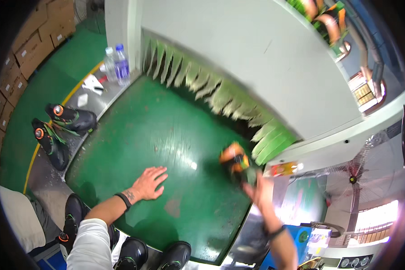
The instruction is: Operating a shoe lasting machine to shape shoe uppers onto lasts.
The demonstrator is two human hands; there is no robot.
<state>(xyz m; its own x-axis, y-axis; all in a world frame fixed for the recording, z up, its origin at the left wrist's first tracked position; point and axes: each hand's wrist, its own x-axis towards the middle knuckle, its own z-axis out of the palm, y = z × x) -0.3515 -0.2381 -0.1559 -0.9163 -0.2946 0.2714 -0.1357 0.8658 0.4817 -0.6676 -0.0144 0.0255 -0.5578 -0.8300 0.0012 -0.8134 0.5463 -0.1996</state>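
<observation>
My left hand (149, 183) rests with fingers spread on the green conveyor belt (135, 130), and nothing is in it. On the right side of the belt, my right hand (259, 192) grips the near end of an orange and black shoe (235, 158). Motion blurs both the shoe and the fingers around it. The shoe points toward a curtain of frayed green strips (211, 90), which hangs under a grey machine housing (256, 49).
Black boots with orange dials (74, 119) stand on the metal ledge at left. Behind them are two plastic bottles (121, 65). More black boots (175, 255) line the near edge. A bottle of yellow liquid (285, 169) lies right of the curtain. Cartons (40, 31) are stacked far left.
</observation>
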